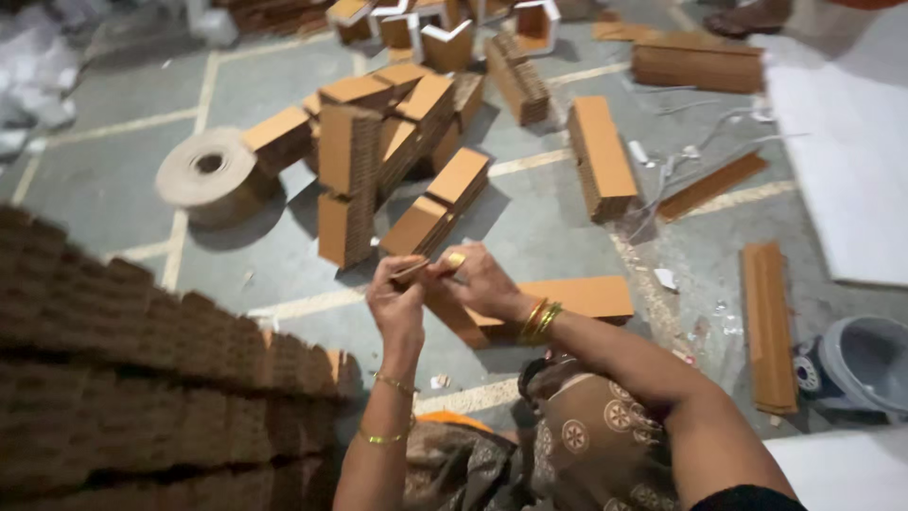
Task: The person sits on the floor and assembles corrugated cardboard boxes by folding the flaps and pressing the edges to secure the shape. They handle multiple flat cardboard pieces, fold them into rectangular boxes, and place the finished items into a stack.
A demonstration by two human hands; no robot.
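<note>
Cardboard, a thin brown strip (412,270), sits pinched between both hands above the grey floor (113,180). Left hand (397,301) grips its near end with closed fingers; right hand (480,280), wearing one ring, pinches the far end. Beneath them lies one flat cardboard pad (577,295). Beyond stands a heap of cardboard bundles (378,151), too jumbled to count. One tape roll (210,173) rests left of the heap. Two single bundles (601,156) lie further right, and one long piece (768,326) beside a grey tub (865,360). A brown stack (123,378) fills the near left.
</note>
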